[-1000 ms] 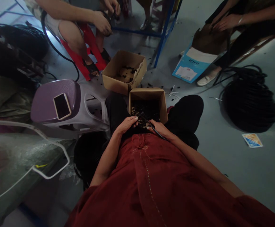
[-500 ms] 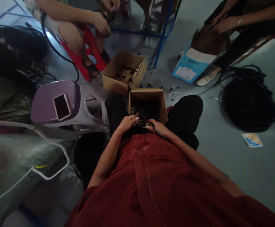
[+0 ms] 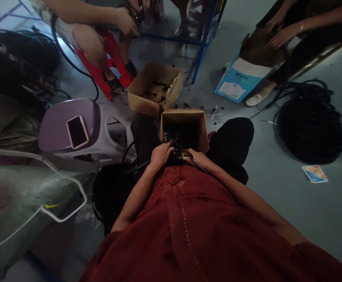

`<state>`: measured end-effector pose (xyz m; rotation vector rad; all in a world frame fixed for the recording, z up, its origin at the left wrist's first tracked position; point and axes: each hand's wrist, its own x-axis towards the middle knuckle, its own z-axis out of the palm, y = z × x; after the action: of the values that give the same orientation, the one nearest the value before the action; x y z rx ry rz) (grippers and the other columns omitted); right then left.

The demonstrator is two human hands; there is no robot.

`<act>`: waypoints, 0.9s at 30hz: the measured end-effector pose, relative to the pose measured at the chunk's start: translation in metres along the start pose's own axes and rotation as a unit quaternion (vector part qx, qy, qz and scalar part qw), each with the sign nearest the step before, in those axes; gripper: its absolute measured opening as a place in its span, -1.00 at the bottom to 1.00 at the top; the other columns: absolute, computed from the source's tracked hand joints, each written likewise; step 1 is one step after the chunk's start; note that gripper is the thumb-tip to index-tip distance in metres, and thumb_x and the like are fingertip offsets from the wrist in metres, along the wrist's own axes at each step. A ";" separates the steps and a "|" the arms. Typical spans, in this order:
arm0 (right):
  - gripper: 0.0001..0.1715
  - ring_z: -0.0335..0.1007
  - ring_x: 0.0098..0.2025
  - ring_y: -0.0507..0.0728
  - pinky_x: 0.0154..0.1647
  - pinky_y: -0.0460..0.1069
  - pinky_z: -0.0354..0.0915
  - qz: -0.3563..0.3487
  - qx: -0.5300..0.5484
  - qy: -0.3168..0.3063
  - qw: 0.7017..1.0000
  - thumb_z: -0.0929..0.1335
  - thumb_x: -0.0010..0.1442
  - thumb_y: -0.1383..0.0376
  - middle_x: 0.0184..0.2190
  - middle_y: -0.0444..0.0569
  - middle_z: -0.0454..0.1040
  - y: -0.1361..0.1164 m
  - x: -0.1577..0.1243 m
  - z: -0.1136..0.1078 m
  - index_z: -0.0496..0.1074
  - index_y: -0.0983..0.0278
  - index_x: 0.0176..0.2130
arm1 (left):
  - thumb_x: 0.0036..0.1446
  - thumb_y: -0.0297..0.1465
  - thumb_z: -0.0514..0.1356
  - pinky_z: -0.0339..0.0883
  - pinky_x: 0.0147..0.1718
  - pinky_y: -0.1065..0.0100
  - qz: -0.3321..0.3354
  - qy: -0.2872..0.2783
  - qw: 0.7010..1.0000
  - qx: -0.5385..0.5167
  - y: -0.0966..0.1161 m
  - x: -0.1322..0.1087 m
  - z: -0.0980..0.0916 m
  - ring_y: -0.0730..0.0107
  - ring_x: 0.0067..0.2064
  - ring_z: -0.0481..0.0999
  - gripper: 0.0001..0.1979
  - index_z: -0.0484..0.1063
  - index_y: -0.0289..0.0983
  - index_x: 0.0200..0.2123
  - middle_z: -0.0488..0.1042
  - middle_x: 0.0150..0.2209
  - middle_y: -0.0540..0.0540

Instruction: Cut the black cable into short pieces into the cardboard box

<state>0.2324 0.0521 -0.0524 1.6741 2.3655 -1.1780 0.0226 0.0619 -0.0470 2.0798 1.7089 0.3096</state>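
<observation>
My left hand (image 3: 160, 154) is closed on a black cable (image 3: 140, 168), which trails off to the left behind the wrist. Between the two hands, thin dark ends meet in front of my red top. My right hand (image 3: 198, 158) grips a slender black rod-like piece (image 3: 194, 161) that runs back under the wrist; I cannot tell if it belongs to the same cable. Just beyond my fingers, between my knees, stands a cardboard box (image 3: 184, 112) with many small black pieces inside.
A second cardboard box (image 3: 143, 102) stands ahead. A purple stool (image 3: 51, 129) carries a phone (image 3: 77, 132) at left. Black cable coils (image 3: 312, 125) lie right. A co-worker's hands (image 3: 126, 21) work ahead; another person's hands (image 3: 284, 35) are above a blue box (image 3: 232, 80).
The black cable at my left wrist has come into view, and my left hand has turned slightly. Both co-workers' hands have shifted a little. My right hand stays almost in place.
</observation>
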 end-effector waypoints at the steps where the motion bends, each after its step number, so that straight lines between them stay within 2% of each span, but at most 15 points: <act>1: -0.66 0.41 -0.29 0.17 -0.40 -0.09 0.11 0.002 -0.006 0.002 1.000 0.21 0.21 0.07 -0.28 0.05 0.47 0.000 0.000 0.001 0.27 0.25 -0.13 | 0.24 -0.27 0.00 0.26 -0.15 0.42 -0.001 -0.001 1.000 -0.005 -0.001 0.000 0.001 0.35 -0.12 0.46 -0.66 0.39 -0.24 -0.01 0.50 -0.13 -0.11; 8: -0.69 0.41 -0.35 0.14 -0.46 -0.10 0.07 0.025 -0.022 0.011 0.999 0.20 0.20 0.07 -0.35 0.01 0.48 -0.001 -0.001 0.004 0.28 0.21 -0.17 | 0.24 -0.28 0.00 0.26 -0.15 0.41 0.004 -0.001 1.000 -0.031 -0.002 0.001 0.005 0.35 -0.12 0.46 -0.69 0.42 -0.24 -0.06 0.50 -0.12 -0.12; 16: -0.70 0.42 -0.31 0.15 -0.42 -0.10 0.11 0.034 -0.016 0.009 0.999 0.21 0.21 0.08 -0.31 0.02 0.50 -0.002 -0.002 0.004 0.30 0.21 -0.16 | 0.24 -0.29 -0.01 0.27 -0.15 0.42 0.009 -0.005 0.999 -0.031 -0.003 0.002 0.006 0.36 -0.12 0.47 -0.69 0.43 -0.25 -0.07 0.50 -0.12 -0.12; 20: -0.62 0.43 -0.25 0.19 -0.38 -0.08 0.15 0.045 -0.020 -0.003 0.999 0.22 0.20 0.04 -0.24 0.05 0.49 -0.001 0.001 0.005 0.29 0.21 -0.10 | 0.24 -0.29 -0.01 0.28 -0.13 0.42 0.031 -0.004 0.999 -0.015 -0.008 0.003 0.010 0.37 -0.10 0.47 -0.68 0.41 -0.27 -0.06 0.51 -0.12 -0.13; 24: -0.55 0.42 -0.18 0.20 -0.30 -0.07 0.19 0.025 -0.001 -0.019 1.000 0.20 0.21 0.02 -0.15 0.10 0.46 -0.001 0.005 0.002 0.26 0.25 -0.05 | 0.24 -0.29 0.01 0.28 -0.07 0.42 0.066 -0.025 0.997 0.009 -0.012 0.002 0.014 0.36 -0.05 0.46 -0.67 0.40 -0.28 -0.04 0.49 -0.07 -0.15; 27: -0.54 0.39 -0.14 0.19 -0.25 -0.06 0.19 0.006 0.020 -0.021 1.000 0.20 0.22 0.02 -0.12 0.10 0.44 -0.001 0.007 -0.001 0.26 0.28 -0.04 | 0.24 -0.30 0.00 0.28 -0.04 0.41 0.073 -0.026 0.997 -0.016 -0.013 0.001 0.013 0.36 -0.04 0.45 -0.67 0.40 -0.28 -0.03 0.48 -0.06 -0.14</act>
<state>0.2284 0.0579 -0.0541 1.6554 2.3182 -1.2540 0.0170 0.0624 -0.0646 2.1754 1.5153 0.3224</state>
